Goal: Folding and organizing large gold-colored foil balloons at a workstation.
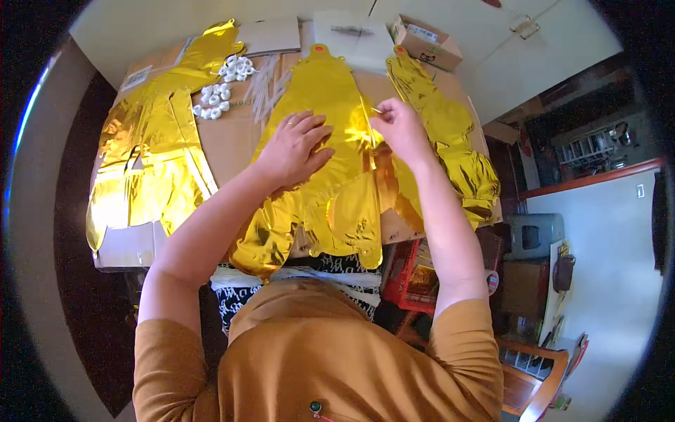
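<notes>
A flat, uninflated gold foil balloon lies in front of me, its narrow end with a red dot pointing away. My left hand rests on its left side, fingers loosely spread and holding nothing. At the balloon's right edge, my right hand is closed in a pinch, thumb against fingers. A small thin tip shows at that pinch, but I cannot make out what it is. Further right, a second gold foil balloon lies crumpled. More gold foil spreads across the left side.
Small white ribbon rolls and thin clear straws lie left of the middle balloon. Cardboard covers the table. A small open box stands at the back right. Below the table's right side is a red crate, near a wooden chair.
</notes>
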A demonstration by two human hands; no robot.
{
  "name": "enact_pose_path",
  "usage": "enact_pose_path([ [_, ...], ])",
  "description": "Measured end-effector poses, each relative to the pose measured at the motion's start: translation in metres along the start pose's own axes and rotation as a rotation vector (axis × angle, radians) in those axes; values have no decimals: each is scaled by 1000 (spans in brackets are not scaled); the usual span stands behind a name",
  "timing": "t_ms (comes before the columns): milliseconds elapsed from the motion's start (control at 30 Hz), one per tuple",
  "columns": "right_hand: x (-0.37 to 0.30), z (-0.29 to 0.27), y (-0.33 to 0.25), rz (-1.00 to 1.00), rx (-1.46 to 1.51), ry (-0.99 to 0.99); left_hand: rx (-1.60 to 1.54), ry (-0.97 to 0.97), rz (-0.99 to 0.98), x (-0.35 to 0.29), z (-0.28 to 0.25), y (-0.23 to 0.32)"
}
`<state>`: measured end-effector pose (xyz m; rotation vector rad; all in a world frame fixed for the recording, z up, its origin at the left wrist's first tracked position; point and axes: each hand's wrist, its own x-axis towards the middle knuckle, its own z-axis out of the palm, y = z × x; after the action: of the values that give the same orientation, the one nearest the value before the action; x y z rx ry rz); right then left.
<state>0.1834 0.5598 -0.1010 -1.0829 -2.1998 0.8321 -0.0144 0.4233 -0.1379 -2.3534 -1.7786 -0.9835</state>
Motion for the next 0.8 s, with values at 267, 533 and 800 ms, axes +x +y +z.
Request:
enact_pose_path([
  [267,-17,-5,24,-97,94,-17,8,-60,-21,-1,-1,1],
  [533,-21,14,35,-531,-339,-21,14,-37,-3,-1,1,0],
  [800,-22,20,32,-540,-364,-91,15,-49,-6,1,-2,2],
])
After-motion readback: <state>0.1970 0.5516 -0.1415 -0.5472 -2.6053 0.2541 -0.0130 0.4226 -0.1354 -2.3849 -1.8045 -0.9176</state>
